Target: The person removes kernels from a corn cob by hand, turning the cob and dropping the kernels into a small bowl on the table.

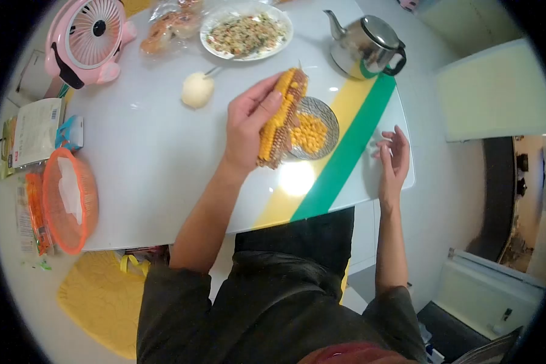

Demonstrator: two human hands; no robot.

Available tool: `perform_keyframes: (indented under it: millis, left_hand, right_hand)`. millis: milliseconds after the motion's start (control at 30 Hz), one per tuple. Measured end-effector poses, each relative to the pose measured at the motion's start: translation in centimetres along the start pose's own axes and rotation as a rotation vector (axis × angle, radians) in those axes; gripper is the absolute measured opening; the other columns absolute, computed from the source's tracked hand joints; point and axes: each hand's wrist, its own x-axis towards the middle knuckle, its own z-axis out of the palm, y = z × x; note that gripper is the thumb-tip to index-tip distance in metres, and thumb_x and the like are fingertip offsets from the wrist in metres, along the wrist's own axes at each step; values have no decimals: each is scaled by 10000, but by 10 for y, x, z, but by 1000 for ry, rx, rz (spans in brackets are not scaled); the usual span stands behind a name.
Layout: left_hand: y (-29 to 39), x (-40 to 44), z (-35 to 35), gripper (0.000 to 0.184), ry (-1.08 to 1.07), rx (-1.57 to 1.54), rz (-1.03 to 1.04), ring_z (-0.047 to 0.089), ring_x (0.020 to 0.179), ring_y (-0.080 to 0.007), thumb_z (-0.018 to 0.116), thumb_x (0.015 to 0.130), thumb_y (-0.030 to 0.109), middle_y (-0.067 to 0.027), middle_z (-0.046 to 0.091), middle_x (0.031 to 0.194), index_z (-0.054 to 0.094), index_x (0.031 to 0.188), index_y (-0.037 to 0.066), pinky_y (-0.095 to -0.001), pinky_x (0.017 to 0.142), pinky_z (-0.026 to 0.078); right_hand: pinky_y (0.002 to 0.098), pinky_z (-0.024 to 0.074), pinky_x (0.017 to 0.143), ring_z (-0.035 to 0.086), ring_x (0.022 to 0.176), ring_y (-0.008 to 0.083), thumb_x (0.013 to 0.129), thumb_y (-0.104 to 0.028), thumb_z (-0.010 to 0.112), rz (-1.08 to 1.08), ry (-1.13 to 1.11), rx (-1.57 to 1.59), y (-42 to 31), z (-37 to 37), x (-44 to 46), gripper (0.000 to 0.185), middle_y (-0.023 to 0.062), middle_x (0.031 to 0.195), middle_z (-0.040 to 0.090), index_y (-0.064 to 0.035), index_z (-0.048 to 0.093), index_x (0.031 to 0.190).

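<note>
My left hand (249, 124) is wrapped round a corn cob (279, 124), held tilted over the table. Yellow kernels still cover part of the cob, while its right side shows bare brownish husk sockets. Just right of the cob, and partly hidden by it, sits a patterned glass bowl (330, 118) with loose corn kernels (309, 133) in it. Off by the table's right edge is my right hand (395, 151), its fingers apart and slightly curled, holding nothing.
A steel kettle (364, 48) stands at the back right. Behind the cob are a plate of fried rice (246, 33), bagged bread (173, 27) and a pale round item (198, 90). A pink fan (91, 39) and an orange basket (90, 203) are on the left.
</note>
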Motion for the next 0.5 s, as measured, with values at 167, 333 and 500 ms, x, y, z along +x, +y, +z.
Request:
perform_keyframes:
  millis: [167, 333, 500]
  left_hand:
    - [1, -2, -2, 557, -67, 98, 62, 721, 838, -205, 512, 1081, 271, -201, 664, 1203, 439, 1498, -92, -288, 539, 621]
    - [9, -6, 0, 580, -56, 178, 130, 716, 867, -202, 488, 1082, 343, -183, 667, 1161, 457, 1482, -76, -291, 542, 619]
    - [1, -3, -5, 545, -99, 147, 153, 719, 876, -212, 494, 1087, 312, -173, 666, 1163, 461, 1488, -55, -300, 546, 622]
  right_hand:
    - [293, 540, 851, 582, 1047, 131, 1000, -90, 668, -28, -36, 77, 7, -7, 1, 551, 94, 1242, 592, -2, 464, 1504]
    - [280, 532, 833, 583, 1040, 121, 996, -84, 677, -46, -81, 119, 10, -12, 2, 515, 76, 1211, 608, 3, 494, 1470]
    - [275, 526, 790, 606, 1009, 119, 1003, -98, 677, -66, -26, 151, 19, -14, 5, 496, 68, 1161, 629, 5, 504, 1457]
